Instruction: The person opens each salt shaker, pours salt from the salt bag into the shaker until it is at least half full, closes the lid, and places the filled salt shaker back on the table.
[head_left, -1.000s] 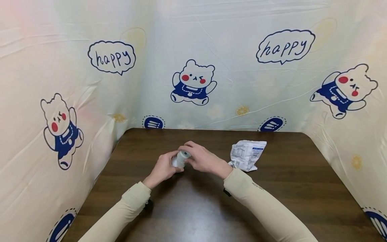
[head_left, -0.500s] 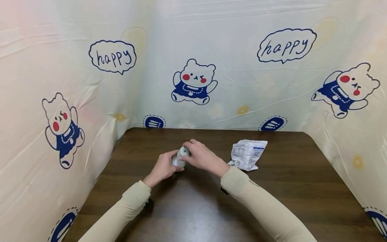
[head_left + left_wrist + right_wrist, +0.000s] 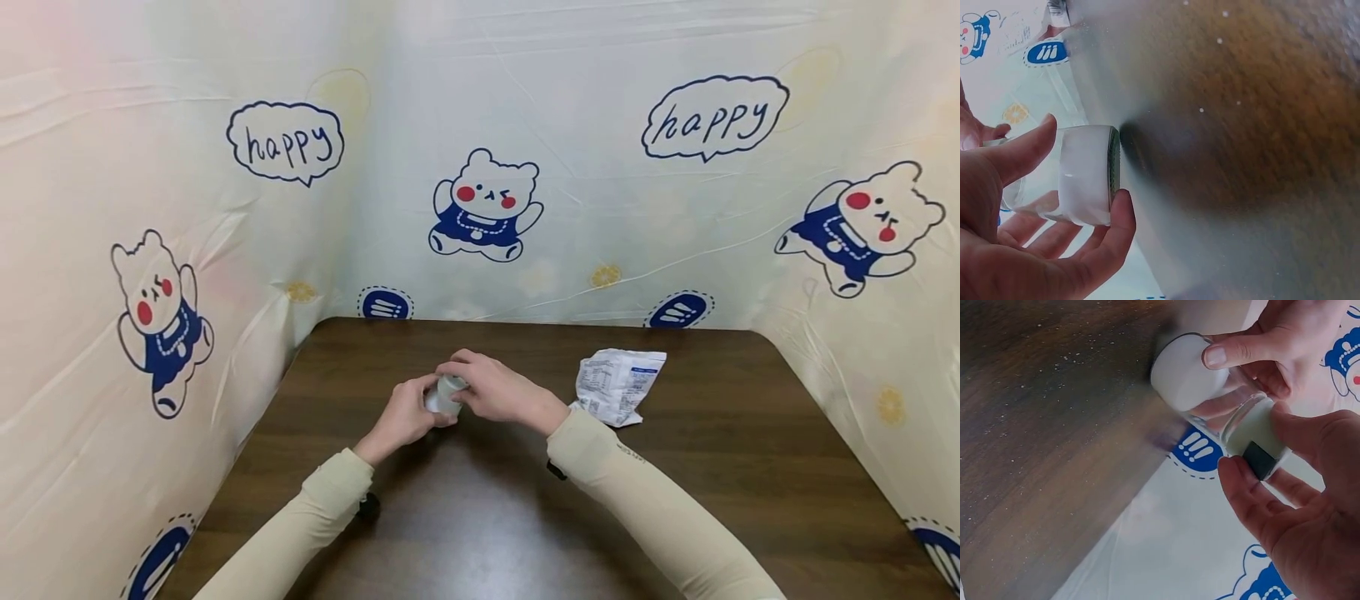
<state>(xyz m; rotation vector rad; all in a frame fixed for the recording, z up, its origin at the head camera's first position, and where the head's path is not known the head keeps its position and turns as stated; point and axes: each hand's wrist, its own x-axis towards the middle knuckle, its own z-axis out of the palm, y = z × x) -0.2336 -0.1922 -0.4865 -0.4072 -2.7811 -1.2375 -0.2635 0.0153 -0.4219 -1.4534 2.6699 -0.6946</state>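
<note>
A clear glass jar [image 3: 1088, 172] with white powder or grains at its base end is held just over the table, tilted. My left hand [image 3: 401, 418] grips the jar's body, thumb on one side and fingers curled round the other. At the jar's mouth sits a pale green cap [image 3: 1249, 432] with a dark square patch. The thumb and fingers of my right hand [image 3: 501, 392] pinch this cap. In the right wrist view, both hands meet around the jar, and my left thumb [image 3: 1235, 353] lies along its glass wall.
On the brown wooden table [image 3: 480, 508], a crumpled white printed packet [image 3: 619, 385] lies right of my right hand. Small white specks are scattered on the tabletop in the wrist views. A pale printed cloth [image 3: 585, 208] surrounds the table at the back and sides.
My right fingers have shifted around the cap, whose top showed more plainly half a second ago. My left hand keeps its grip on the jar, nearly still.
</note>
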